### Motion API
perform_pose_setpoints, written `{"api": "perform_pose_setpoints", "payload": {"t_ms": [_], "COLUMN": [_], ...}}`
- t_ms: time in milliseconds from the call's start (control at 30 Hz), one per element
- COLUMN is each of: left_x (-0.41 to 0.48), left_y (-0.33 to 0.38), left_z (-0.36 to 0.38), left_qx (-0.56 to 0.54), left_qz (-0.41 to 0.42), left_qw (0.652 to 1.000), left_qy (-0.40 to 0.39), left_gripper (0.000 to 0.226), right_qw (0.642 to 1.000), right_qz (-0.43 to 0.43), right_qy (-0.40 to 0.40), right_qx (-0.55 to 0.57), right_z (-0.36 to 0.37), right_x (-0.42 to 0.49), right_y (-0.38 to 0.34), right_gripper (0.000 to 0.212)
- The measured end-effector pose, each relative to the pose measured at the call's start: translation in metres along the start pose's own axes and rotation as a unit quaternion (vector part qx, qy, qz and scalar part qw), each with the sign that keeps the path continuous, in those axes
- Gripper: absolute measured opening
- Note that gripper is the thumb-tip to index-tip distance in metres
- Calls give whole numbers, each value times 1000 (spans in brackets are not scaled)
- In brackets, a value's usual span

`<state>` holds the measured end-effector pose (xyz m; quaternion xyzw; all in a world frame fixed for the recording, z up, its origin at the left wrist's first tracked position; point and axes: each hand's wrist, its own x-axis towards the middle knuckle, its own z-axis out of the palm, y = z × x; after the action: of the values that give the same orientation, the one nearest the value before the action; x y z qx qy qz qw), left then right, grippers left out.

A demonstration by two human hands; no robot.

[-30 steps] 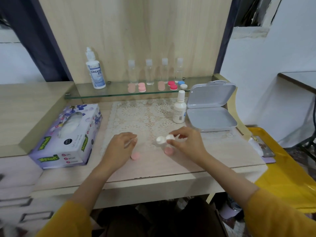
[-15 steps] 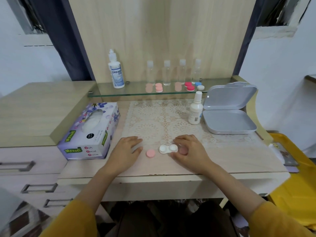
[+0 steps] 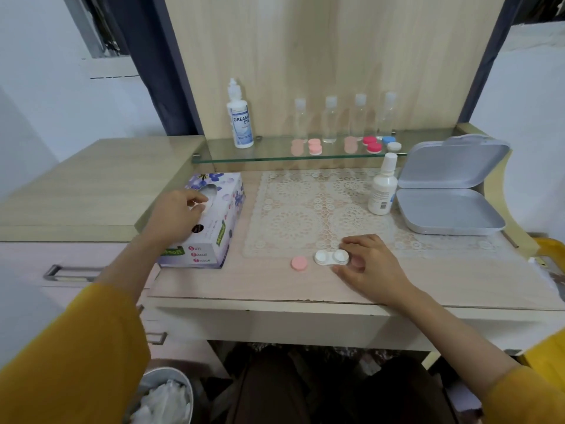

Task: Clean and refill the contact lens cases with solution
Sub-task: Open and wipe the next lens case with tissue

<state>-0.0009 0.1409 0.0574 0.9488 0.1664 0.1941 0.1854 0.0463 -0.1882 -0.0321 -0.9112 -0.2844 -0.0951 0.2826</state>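
Surface: pale wood desk (image 3: 428, 286), lace mat (image 3: 305, 209) on its far half, wood back panel behind, glass shelf (image 3: 269, 156) fixed across the panel.
Left hand: left hand (image 3: 175, 215) sits on top of the tissue box (image 3: 220, 240), thumb and fingers curled together, pinching the white tissue (image 3: 204, 206) at the slot.
Right hand: right hand (image 3: 371, 266) low on the desk near the front edge, fingers loosely bent and apart, clamped on nothing. The fingertips touch the right end of the lens case.
Lens case: white lens case (image 3: 330, 257), two wells, both uncapped. It lies flat on the desk, touching the right hand on its thumb side.
Pink cap: pink cap (image 3: 299, 263) loose on the desk just left of the lens case, between the two hands, touching neither.
Second cap: second pink cap (image 3: 356, 264) mostly hidden under the right hand's fingers, only a sliver shows.
Small bottle: small white bottle (image 3: 382, 191) upright on the mat, beyond the right hand, well apart.
Grey box: grey box (image 3: 449, 209) with its lid up, beyond and right of the right hand, just beside the small white bottle.
Solution: solution bottle (image 3: 240, 120) upright on the glass shelf, far beyond both hands, nearer the left hand's side.
Clear bottles: four clear bottles (image 3: 330, 120) in a row on the shelf, right of the solution bottle.
Shelf cases: capped cases (image 3: 315, 146) in pink, red and blue-white sit in front of the clear bottles.
Bin: bin (image 3: 165, 393) on the floor below the left forearm, white crumpled stuff inside.
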Motion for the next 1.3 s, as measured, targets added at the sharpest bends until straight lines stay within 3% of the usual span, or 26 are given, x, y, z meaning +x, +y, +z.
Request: {"api": "perform_pose_setpoints", "payload": {"t_ms": [267, 633, 967, 1133, 1300], "left_x": [18, 22, 28, 27, 26], "left_y": [-15, -16, -17, -19, -14], "left_z": [1, 7, 8, 9, 2], "left_qx": [114, 51, 110, 11, -50], "left_qz": [18, -8, 24, 12, 58], "left_qw": [989, 997, 990, 1000, 995], "left_qy": [-90, -64, -90, -17, 67], "left_gripper": [34, 22, 24, 15, 12], "right_qw": [1000, 1000, 1000, 1000, 1000], "right_qz": [3, 2, 3, 6, 5], "right_qy": [5, 4, 7, 5, 6], "right_qx": [-1, -1, -1, -2, -1], "right_z": [1, 1, 1, 2, 2], "right_x": [0, 1, 1, 1, 1], "right_y": [1, 1, 2, 2, 3], "right_gripper": [41, 42, 42, 43, 42]}}
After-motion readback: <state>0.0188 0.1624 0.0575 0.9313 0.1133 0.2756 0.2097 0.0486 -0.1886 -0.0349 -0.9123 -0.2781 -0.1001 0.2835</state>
